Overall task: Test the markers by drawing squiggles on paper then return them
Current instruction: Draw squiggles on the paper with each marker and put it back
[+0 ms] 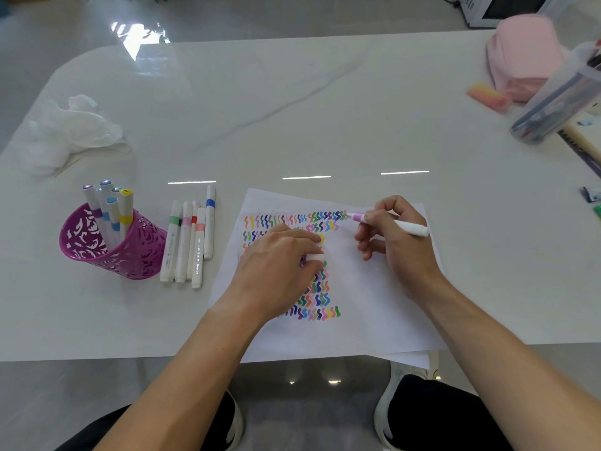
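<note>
Lilac-banded white marker (411, 228) pinched in R hand (393, 237), axis L-R, tip pts left at top squiggle row (327, 216); L hand (279, 255) grips small white cap (315, 257).

Single head-worn wide-angle view, looking forward and steeply down. The paper (374, 288) sits close, just below frame centre. The table (292, 109) runs beyond the paper to its far edge. Knees (432, 415) and floor (312, 402) show on the near side of the paper.

The paper (374, 288) lies at the table's (292, 109) near edge. Loose markers (187, 242) lie left of it, the holder (130, 252) further left.
</note>
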{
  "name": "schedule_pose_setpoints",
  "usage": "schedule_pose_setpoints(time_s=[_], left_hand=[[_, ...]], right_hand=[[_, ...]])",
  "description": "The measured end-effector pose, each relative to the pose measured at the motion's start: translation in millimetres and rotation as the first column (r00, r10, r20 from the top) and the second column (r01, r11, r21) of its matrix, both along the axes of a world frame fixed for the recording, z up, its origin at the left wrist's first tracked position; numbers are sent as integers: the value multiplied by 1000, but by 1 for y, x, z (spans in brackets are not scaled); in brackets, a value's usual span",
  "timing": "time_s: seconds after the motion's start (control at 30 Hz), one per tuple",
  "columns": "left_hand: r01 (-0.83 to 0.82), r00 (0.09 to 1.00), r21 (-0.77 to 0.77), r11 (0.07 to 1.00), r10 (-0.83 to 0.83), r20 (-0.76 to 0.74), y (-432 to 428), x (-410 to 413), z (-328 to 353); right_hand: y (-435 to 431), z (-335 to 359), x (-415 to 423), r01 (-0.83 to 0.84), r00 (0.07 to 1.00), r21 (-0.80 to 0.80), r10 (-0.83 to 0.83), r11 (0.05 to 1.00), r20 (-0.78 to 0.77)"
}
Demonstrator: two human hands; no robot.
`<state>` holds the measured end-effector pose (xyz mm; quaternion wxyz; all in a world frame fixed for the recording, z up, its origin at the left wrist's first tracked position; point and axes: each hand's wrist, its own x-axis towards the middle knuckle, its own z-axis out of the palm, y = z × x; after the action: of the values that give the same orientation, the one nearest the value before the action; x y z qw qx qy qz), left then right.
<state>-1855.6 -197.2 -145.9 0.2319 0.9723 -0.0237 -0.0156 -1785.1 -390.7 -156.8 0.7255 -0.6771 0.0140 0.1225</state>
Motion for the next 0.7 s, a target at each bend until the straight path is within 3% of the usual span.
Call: schedule_pose_setpoints(time_s=[0.13, 0.27, 0.4, 0.5, 0.7], left_hand=[[-41, 998, -36, 999, 43, 50, 1, 0, 7], [-108, 991, -124, 986, 117, 68, 1, 0, 14], [-227, 972, -289, 930, 235, -7, -2, 2, 19], [-253, 967, -387, 887, 236, -93, -4, 3, 20], [-244, 969, -419, 875, 197, -151, -5, 4, 21]], right_hand=[[2, 6, 1, 39, 999, 85, -37, 996, -32], [1, 13, 0, 4, 1000, -3, -4, 1000, 25], [2, 21, -5, -93, 994, 22, 91, 995, 59], [4, 24, -6, -112, 992, 36, 109, 993, 66], [6, 24, -8, -132, 988, 6, 131, 991, 82]])
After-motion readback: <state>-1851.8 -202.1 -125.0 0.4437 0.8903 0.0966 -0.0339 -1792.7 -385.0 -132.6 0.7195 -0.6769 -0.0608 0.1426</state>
